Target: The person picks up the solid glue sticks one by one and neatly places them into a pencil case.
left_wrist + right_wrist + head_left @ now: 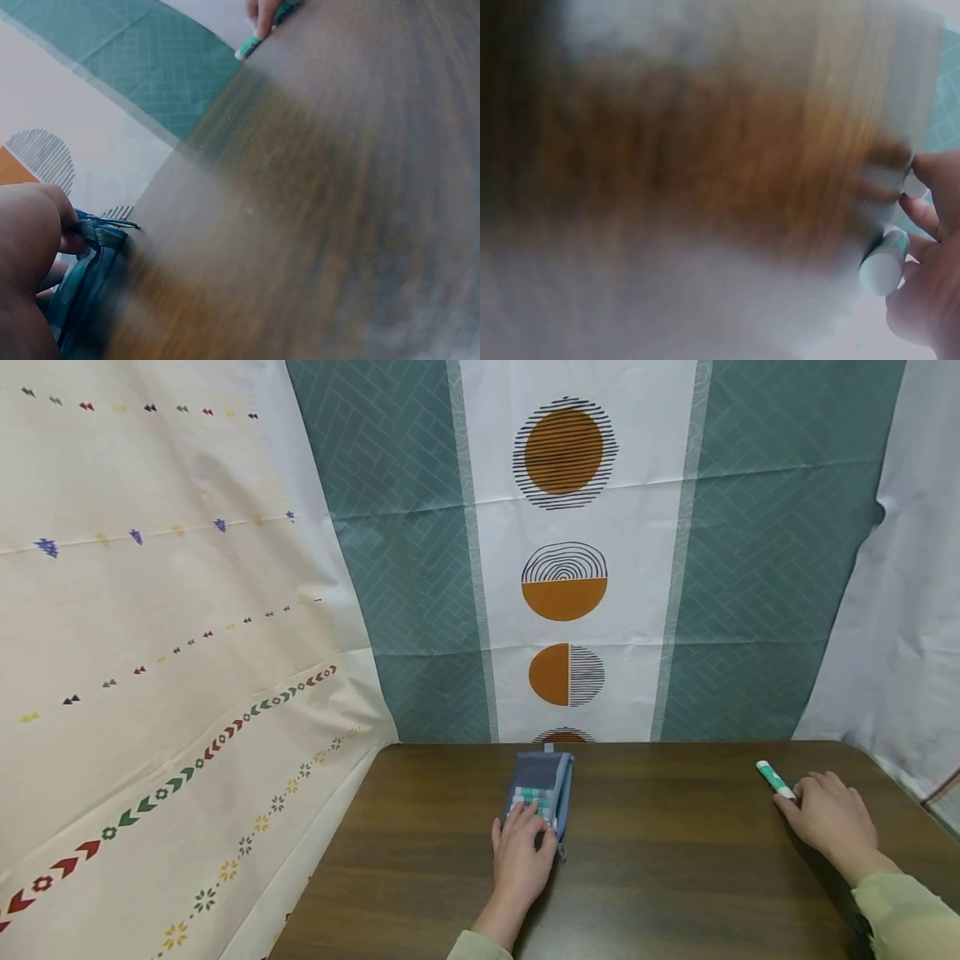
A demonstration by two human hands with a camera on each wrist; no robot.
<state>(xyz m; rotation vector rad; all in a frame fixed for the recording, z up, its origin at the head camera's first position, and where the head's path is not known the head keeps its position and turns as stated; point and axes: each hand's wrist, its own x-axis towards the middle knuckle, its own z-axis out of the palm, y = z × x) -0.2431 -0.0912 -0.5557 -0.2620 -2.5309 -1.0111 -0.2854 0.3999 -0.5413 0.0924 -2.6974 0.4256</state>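
Gathering markers: left hand [522,852] pins open blue fabric pencil pouch [542,787], right hand [831,817] curls on green-white marker [775,779] far right of it; next, likely carry it over.

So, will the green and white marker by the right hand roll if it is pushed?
Probably yes: the marker looks round and lies flat on the smooth table. It seems small and stiff, so likely light. The right hand touches one end.

Your pouch [542,785] lies on the surface [675,868] at its far middle, with markers [534,797] inside it. Your left hand [522,852] rests on its near end. Far right, the lone marker [774,778] lies under your right hand's [831,818] fingertips, well apart from the pouch.
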